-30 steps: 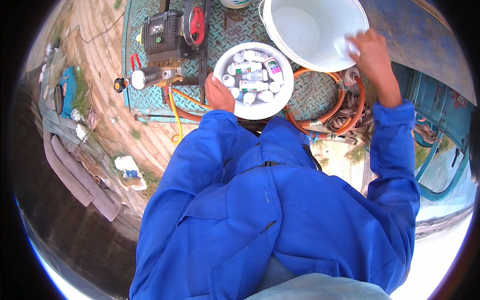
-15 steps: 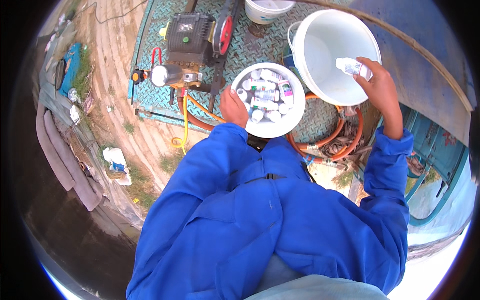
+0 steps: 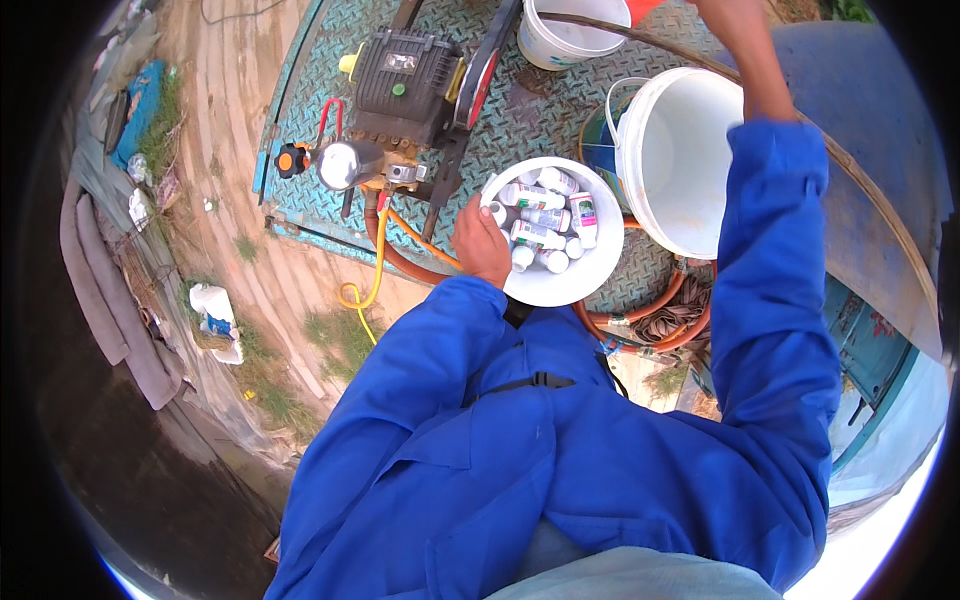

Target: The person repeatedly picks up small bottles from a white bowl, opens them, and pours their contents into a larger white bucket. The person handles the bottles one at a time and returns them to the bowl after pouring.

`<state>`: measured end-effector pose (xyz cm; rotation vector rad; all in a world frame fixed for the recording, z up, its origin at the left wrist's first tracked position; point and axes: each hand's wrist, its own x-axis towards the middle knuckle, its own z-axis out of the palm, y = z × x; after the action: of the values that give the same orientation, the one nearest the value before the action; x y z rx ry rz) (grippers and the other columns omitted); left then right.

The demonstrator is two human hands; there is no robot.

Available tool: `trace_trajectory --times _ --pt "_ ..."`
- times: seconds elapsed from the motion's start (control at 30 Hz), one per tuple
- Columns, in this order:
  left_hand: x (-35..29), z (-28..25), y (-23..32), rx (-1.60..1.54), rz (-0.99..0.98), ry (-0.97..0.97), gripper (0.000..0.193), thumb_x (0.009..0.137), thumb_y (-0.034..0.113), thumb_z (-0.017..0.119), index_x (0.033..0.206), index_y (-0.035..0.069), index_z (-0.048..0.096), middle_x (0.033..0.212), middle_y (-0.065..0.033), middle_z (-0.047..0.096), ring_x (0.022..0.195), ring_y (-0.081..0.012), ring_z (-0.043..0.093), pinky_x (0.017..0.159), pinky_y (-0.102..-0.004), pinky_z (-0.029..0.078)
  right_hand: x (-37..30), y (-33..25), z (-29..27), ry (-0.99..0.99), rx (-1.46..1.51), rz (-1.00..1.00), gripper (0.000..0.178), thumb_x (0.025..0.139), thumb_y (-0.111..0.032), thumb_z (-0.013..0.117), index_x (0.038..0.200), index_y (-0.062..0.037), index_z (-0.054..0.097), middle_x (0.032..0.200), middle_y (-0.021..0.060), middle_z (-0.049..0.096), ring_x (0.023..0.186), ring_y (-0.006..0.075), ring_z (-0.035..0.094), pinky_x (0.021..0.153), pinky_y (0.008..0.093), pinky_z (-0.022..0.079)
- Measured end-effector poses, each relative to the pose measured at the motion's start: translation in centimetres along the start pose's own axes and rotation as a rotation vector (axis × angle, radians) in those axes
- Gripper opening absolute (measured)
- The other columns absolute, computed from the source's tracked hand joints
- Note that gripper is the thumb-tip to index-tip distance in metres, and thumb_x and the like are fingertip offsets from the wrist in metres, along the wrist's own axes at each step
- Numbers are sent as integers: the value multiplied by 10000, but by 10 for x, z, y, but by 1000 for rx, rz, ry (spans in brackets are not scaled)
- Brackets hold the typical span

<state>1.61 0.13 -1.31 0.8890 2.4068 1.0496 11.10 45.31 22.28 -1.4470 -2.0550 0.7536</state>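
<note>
My left hand (image 3: pixel 481 241) grips the left rim of a round white bucket (image 3: pixel 562 288) held close against my body. Inside it lie several small white bottles (image 3: pixel 543 218) with printed labels and pale caps. My right hand (image 3: pixel 733 18) reaches far forward to the top edge of the view. Its fingers are cut off there, so whether it holds the bottle seen earlier is hidden. A bit of something red (image 3: pixel 645 9) shows beside it, above a smaller white bucket (image 3: pixel 548 45). Under my right forearm, a large white bucket (image 3: pixel 668 170) stands tilted toward me.
A pump (image 3: pixel 405 85) with a gauge and a red-hubbed wheel is on the teal tread-plate deck (image 3: pixel 300 205). Orange hoses (image 3: pixel 640 318) coil at the deck's near edge, and a yellow hose (image 3: pixel 378 265) hangs down. A long brown rod (image 3: pixel 870 185) crosses the right side above a blue sheet.
My right hand, which held a white bottle over the large bucket, has moved forward to the top edge. My view has shifted forward, and my left hand stays on the bucket rim.
</note>
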Motion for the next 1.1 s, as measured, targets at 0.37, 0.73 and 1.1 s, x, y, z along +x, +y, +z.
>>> trace_trajectory --times 0.37,0.73,1.1 --pt "-1 -1 0 -11 -5 -21 417 1193 293 429 1454 35 628 1253 -228 684 1146 -479 635 986 -580 474 -305 66 64 -868 -248 28 294 982 -126 764 1234 25 758 1076 289 784 983 483 758 910 514 599" --pt "0 3 -4 -18 47 32 409 1190 288 457 1439 24 647 1215 -234 699 1098 -478 661 933 -584 494 -338 130 215 -638 -423 -1 724 1016 -568 739 1573 -118 636 1605 201 572 1459 494 540 1156 604 493" --pt "-1 1 -1 -9 46 38 399 1186 287 466 1432 34 651 1220 -234 702 1106 -473 664 941 -577 495 -325 145 205 -642 -306 268 363 1057 -373 651 1261 -104 783 1243 255 797 1191 456 753 1060 550 582"
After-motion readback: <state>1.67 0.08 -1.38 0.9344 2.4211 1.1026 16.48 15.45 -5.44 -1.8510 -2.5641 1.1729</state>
